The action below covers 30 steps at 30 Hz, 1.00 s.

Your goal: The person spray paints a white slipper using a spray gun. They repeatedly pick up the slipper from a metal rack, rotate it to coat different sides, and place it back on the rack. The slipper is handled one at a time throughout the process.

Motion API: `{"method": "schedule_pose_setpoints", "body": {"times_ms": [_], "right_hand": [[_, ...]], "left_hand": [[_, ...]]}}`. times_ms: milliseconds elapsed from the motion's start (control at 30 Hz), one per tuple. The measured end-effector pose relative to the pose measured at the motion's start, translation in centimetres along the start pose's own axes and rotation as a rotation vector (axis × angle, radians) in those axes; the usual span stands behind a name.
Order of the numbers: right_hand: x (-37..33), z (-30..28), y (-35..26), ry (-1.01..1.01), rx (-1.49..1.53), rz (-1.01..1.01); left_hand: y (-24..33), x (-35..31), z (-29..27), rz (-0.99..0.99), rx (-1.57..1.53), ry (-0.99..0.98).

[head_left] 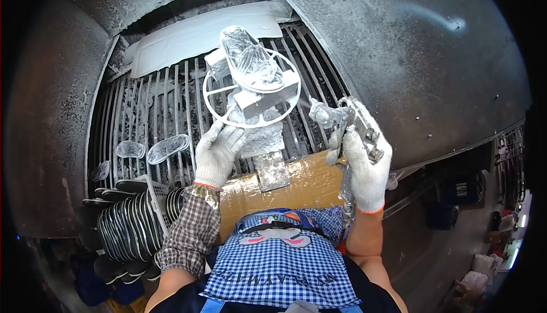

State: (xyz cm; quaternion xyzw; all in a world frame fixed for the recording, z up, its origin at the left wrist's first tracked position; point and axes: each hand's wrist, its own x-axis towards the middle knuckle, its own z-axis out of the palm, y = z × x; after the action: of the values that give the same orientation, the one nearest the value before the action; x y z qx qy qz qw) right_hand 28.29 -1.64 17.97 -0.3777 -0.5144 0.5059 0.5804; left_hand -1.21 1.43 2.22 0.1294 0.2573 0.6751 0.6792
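My left hand (219, 148), in a white knit glove, is at the near left rim of a white spoked wheel (208, 103), its thumb and fingers closed on the rim. Blocks on the wheel bear a tilted shoe sole (250, 56) with a white edge and crinkled clear film over its middle. To the right of the wheel, my gloved right hand (364, 153) is wrapped round a metal spray gun (333, 116). Its nozzle points left toward the sole, and a hose fitting hangs below the grip.
A grimy slatted grate (165, 105) lies under the wheel, between metal booth walls (421, 56). Two film-covered soles (168, 149) rest at left on the grate. A white rack (156, 202) with several dark soles stands at lower left. Brown taped cardboard (307, 179) covers the near edge.
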Motion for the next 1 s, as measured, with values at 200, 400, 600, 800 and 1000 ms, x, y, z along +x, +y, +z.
{"method": "schedule_pose_setpoints", "body": {"times_ms": [200,400,600,800,1000], "right_hand": [[0.4,0.4,0.3,0.032,0.012,0.008],[0.8,0.7,1.0,-0.036,-0.106,-0.021],[1.3,1.8,1.7,-0.180,0.030,0.100],[3.4,2.5,2.3,-0.186,0.014,0.032],[4.6,1.9,3.4,-0.108,0.030,-0.018]], "left_hand": [[1.4,0.9,-1.1,0.044,0.000,0.064],[3.2,2.3,-2.2,0.108,0.024,0.052],[5.2,4.1,-2.5,0.131,0.017,0.049],[7.5,6.4,-3.0,0.110,0.059,0.088],[9.0,7.8,-2.8,0.113,0.172,0.047]]}}
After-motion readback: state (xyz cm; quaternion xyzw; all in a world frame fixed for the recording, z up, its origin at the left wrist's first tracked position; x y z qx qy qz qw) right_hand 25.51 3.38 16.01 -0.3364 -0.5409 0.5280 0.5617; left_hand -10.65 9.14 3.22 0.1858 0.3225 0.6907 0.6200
